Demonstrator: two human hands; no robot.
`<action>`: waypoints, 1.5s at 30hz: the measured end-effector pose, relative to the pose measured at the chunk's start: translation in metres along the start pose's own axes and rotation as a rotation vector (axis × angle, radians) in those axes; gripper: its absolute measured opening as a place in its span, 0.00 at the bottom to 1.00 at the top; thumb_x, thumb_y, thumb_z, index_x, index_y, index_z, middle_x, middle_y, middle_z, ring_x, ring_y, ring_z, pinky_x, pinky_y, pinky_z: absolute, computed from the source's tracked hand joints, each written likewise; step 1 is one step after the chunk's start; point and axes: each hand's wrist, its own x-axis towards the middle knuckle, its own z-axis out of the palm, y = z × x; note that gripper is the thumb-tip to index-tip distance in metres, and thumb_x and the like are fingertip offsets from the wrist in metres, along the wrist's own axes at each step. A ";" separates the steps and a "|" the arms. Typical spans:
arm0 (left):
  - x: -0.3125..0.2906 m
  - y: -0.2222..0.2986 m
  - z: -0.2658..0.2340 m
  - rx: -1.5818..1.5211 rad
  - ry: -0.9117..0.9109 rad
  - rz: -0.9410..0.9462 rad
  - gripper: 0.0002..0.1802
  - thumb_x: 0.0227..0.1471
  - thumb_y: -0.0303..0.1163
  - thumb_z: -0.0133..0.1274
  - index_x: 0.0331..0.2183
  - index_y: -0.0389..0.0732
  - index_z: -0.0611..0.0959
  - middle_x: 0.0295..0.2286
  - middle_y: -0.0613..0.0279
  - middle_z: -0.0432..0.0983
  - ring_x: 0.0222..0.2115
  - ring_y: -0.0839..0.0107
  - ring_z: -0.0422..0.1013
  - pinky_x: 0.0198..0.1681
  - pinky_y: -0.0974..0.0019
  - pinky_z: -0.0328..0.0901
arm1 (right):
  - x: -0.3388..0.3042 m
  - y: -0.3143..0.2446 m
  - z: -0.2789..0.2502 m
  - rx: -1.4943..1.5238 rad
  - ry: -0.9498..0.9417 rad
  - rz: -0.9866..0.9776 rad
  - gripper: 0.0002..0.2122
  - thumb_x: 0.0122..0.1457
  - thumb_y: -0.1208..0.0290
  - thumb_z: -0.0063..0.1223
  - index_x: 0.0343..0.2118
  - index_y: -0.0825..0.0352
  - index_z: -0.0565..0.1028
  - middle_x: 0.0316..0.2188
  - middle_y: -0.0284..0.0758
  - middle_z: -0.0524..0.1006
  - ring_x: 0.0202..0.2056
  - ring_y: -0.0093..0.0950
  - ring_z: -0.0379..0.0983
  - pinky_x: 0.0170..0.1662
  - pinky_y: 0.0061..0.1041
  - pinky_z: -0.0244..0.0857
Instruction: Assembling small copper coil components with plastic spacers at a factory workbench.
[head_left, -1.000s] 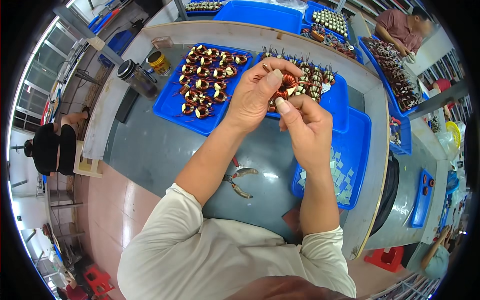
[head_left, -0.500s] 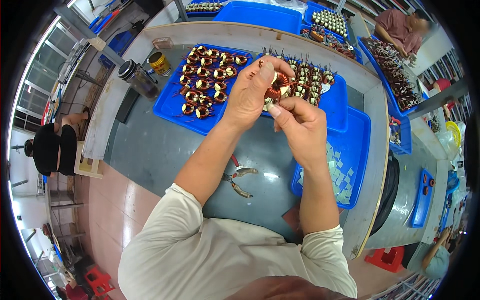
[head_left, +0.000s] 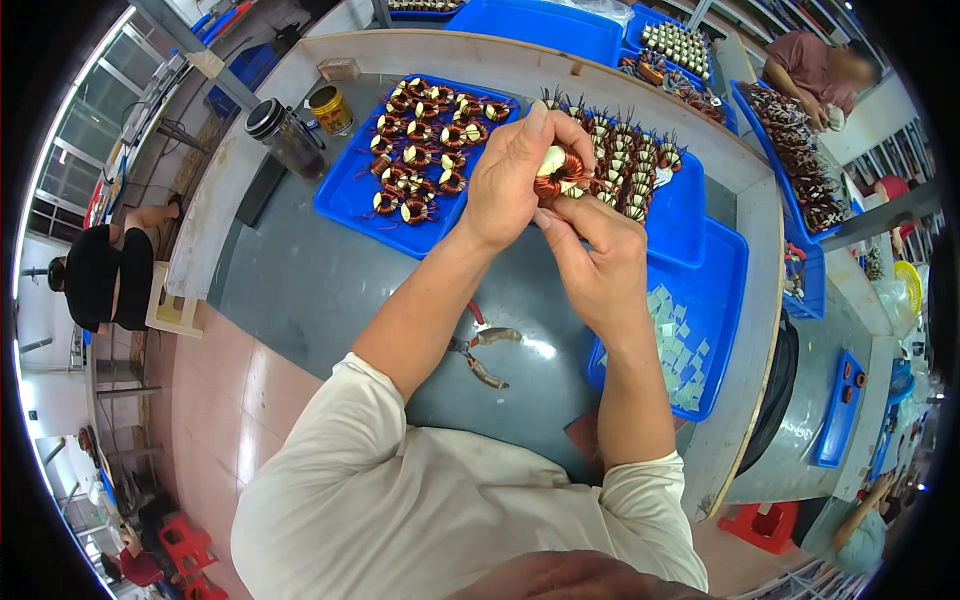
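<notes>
Above the bench, a toroidal coil (head_left: 560, 178) wound with copper wire, with a pale insert, is gripped by my left hand (head_left: 505, 190), thumb on top and fingers curled round behind it. My right hand (head_left: 607, 265) is closed, its thumb and fingertips pinching at the coil's lower edge; the exact spot is partly hidden. Left of my hands, a blue tray (head_left: 345, 205) carries several similar coils in loose rows. Behind and right of them, another blue tray (head_left: 680, 225) holds closely packed coils with upright leads. Red-handled pliers (head_left: 482, 345) lie open on the bench below my wrists.
A blue tray (head_left: 725, 300) of small pale squares sits right of my right forearm. A lidded bottle (head_left: 288, 140) and a yellow tin (head_left: 330, 108) stand at the far left. A low wooden wall (head_left: 480, 50) borders the bench. A co-worker (head_left: 815, 75) sits beyond it.
The coil has turned between my hands, its face now less exposed. My right hand's fingers have moved in closer beneath it. The whole view has shifted slightly.
</notes>
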 end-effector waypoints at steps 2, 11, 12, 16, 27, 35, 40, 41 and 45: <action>0.000 -0.001 -0.003 -0.006 -0.028 -0.001 0.39 0.72 0.54 0.26 0.27 0.33 0.80 0.30 0.56 0.76 0.30 0.73 0.69 0.38 0.69 0.64 | 0.000 0.002 0.002 -0.008 -0.010 -0.008 0.06 0.58 0.77 0.60 0.36 0.72 0.82 0.28 0.44 0.80 0.28 0.40 0.78 0.32 0.34 0.70; 0.003 -0.002 -0.006 0.199 0.023 0.153 0.38 0.72 0.52 0.32 0.25 0.32 0.82 0.34 0.54 0.76 0.36 0.67 0.71 0.44 0.64 0.65 | -0.002 0.007 0.005 -0.100 -0.031 -0.056 0.06 0.57 0.75 0.60 0.34 0.71 0.82 0.27 0.42 0.80 0.28 0.42 0.78 0.34 0.37 0.69; 0.003 -0.003 -0.006 0.199 0.018 0.149 0.38 0.72 0.52 0.32 0.25 0.32 0.82 0.34 0.54 0.76 0.36 0.67 0.71 0.44 0.64 0.65 | -0.002 0.008 0.005 -0.125 -0.022 -0.084 0.05 0.57 0.75 0.60 0.34 0.70 0.82 0.27 0.42 0.80 0.28 0.42 0.78 0.34 0.38 0.68; 0.006 -0.004 -0.006 0.033 -0.107 0.109 0.38 0.72 0.52 0.32 0.25 0.32 0.81 0.26 0.57 0.77 0.30 0.69 0.71 0.38 0.67 0.65 | 0.000 0.012 -0.006 -0.196 -0.037 -0.131 0.05 0.57 0.73 0.61 0.33 0.68 0.82 0.27 0.41 0.81 0.28 0.42 0.78 0.34 0.39 0.67; 0.008 0.003 -0.011 0.311 -0.109 0.140 0.35 0.70 0.49 0.34 0.23 0.34 0.81 0.24 0.58 0.76 0.30 0.65 0.69 0.46 0.62 0.61 | -0.003 -0.002 -0.018 -0.378 -0.038 -0.203 0.03 0.58 0.71 0.61 0.30 0.64 0.81 0.22 0.37 0.78 0.24 0.37 0.76 0.31 0.37 0.66; 0.007 0.003 -0.006 0.457 -0.121 0.256 0.29 0.67 0.44 0.40 0.22 0.36 0.82 0.22 0.60 0.77 0.30 0.63 0.69 0.46 0.60 0.60 | -0.005 -0.033 -0.042 -0.645 -0.172 -0.249 0.03 0.52 0.77 0.54 0.23 0.64 0.74 0.19 0.35 0.76 0.25 0.34 0.76 0.33 0.35 0.66; 0.005 -0.003 0.000 0.439 -0.083 0.284 0.28 0.67 0.43 0.41 0.22 0.36 0.81 0.21 0.60 0.76 0.29 0.63 0.68 0.45 0.61 0.60 | -0.015 -0.038 -0.037 -0.724 -0.166 -0.208 0.09 0.58 0.72 0.59 0.22 0.63 0.73 0.18 0.35 0.75 0.23 0.35 0.73 0.30 0.36 0.62; 0.004 -0.005 0.001 0.413 -0.049 0.284 0.27 0.66 0.43 0.41 0.21 0.36 0.81 0.21 0.60 0.75 0.29 0.64 0.68 0.45 0.60 0.60 | -0.016 -0.037 -0.034 -0.751 -0.187 -0.185 0.09 0.58 0.72 0.59 0.22 0.63 0.73 0.18 0.35 0.75 0.23 0.35 0.74 0.30 0.35 0.63; -0.005 -0.012 0.015 0.363 0.043 0.181 0.27 0.67 0.41 0.41 0.21 0.36 0.81 0.21 0.59 0.75 0.28 0.64 0.67 0.43 0.62 0.59 | -0.024 -0.032 -0.017 -0.890 -0.243 -0.102 0.02 0.45 0.74 0.57 0.22 0.62 0.76 0.17 0.32 0.77 0.22 0.28 0.76 0.28 0.31 0.63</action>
